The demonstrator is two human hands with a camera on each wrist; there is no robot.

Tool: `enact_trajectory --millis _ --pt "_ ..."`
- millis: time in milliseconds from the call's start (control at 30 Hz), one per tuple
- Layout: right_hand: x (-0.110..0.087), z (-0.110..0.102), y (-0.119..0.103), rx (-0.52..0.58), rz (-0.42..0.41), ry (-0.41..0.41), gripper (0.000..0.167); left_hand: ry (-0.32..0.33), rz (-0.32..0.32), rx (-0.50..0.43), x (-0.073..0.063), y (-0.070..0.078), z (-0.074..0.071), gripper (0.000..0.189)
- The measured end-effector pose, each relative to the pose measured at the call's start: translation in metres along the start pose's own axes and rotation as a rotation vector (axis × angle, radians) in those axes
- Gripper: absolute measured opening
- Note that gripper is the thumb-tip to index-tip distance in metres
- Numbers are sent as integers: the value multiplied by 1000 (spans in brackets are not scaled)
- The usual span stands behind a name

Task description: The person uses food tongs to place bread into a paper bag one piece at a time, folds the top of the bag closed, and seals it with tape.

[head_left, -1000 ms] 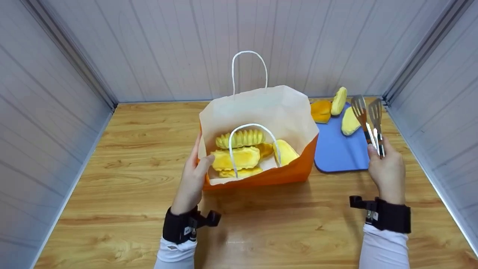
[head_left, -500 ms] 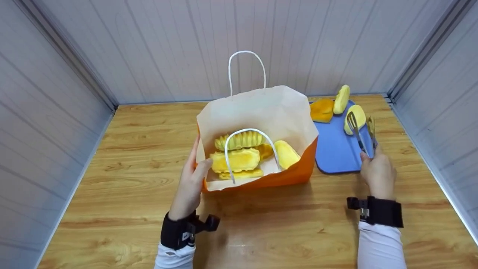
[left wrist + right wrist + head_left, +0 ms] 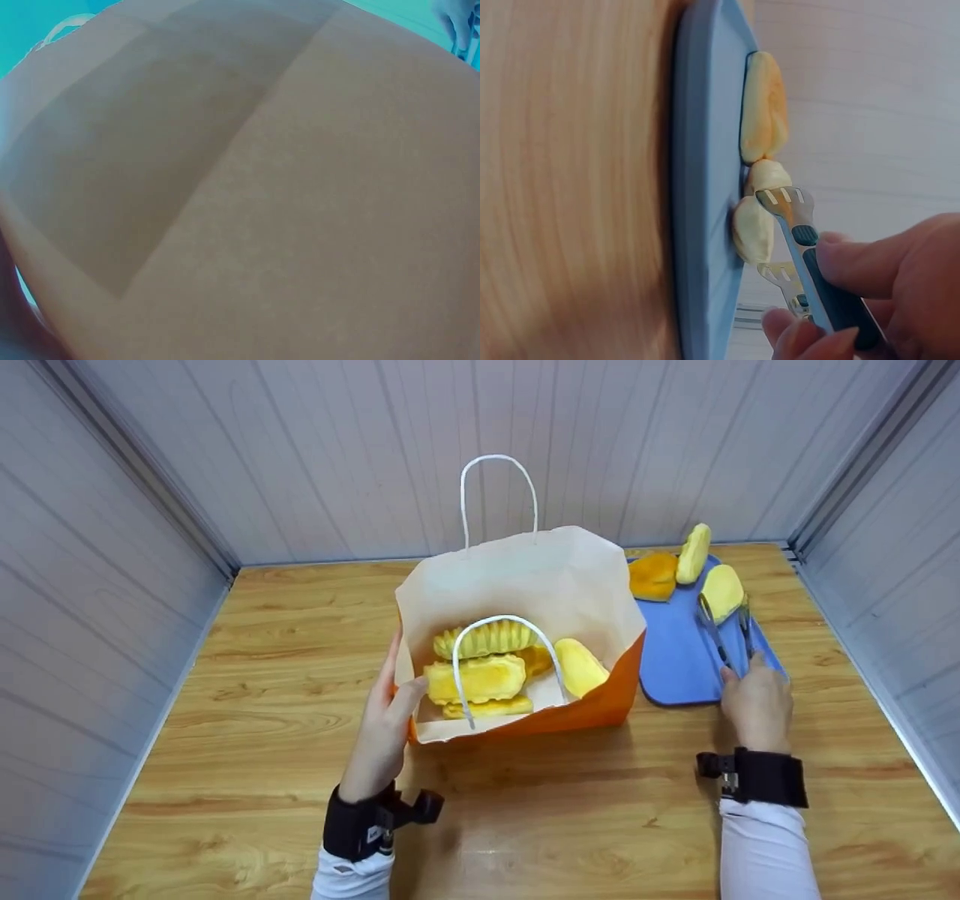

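Observation:
In the head view my left hand (image 3: pixel 382 727) grips the left side of an orange paper bag (image 3: pixel 600 709), thumb over its rim. Several yellow bread pieces (image 3: pixel 480 681) lie inside the bag, partly behind its white front handle (image 3: pixel 510 619). My right hand (image 3: pixel 757 705) holds metal tongs (image 3: pixel 711 622) with dark grips. The tong tips stand apart on either side of a pale oval bread (image 3: pixel 722 591) on the blue tray (image 3: pixel 675 660). From the right wrist view I cannot tell whether the tongs (image 3: pixel 799 240) touch that bread (image 3: pixel 754 230).
A brown bread (image 3: pixel 652 576) and a long pale bread (image 3: pixel 694 553) lie at the tray's far end. Grey panel walls (image 3: pixel 315 457) enclose the wooden table (image 3: pixel 300 675) at the back and sides. In the left wrist view the bag's side (image 3: pixel 300 225) fills most of the picture.
My right hand has moved left and lowered the tongs from above the tray's right side to around the pale oval bread. The left hand keeps its hold on the bag.

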State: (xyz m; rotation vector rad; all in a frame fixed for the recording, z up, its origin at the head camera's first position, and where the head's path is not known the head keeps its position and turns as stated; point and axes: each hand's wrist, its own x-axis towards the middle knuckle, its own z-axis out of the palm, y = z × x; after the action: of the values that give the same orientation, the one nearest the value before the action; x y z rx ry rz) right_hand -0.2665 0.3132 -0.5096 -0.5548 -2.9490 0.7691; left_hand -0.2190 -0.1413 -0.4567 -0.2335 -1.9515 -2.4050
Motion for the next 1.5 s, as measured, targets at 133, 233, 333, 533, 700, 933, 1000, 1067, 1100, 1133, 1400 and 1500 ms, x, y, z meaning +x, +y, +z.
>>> enact_trajectory --millis 133,233,333,533,700,933,1000,1067,1100,1133,1400,1500 --pt "3 3 -2 0 8 -11 71 -8 11 2 1 1 0 70" --pt "4 4 -2 9 14 -17 71 -10 12 -1 1 1 0 70" --pt "5 6 0 11 23 -33 72 -6 5 4 1 0 -1 70" --pt "7 9 7 23 24 -30 71 -8 5 7 1 0 -2 70" --pt "9 10 11 46 36 -22 71 -14 23 -7 0 -1 -1 72" --pt "10 10 14 40 29 -7 66 -22 9 -9 0 -1 -2 75" --pt "10 9 14 37 35 -13 65 -21 3 -11 0 0 -2 75" --pt "10 8 15 43 44 -19 64 -21 7 -7 0 -1 -2 75" --pt "9 7 16 51 50 -25 64 -17 3 -6 0 -1 -2 74" --pt "9 6 17 68 55 -30 63 -16 4 -5 1 -1 -2 74" --pt "7 -2 23 173 33 -5 49 25 -13 -2 0 1 -1 71" --pt "6 -5 25 209 47 -17 50 26 -7 -2 1 -1 -1 71"
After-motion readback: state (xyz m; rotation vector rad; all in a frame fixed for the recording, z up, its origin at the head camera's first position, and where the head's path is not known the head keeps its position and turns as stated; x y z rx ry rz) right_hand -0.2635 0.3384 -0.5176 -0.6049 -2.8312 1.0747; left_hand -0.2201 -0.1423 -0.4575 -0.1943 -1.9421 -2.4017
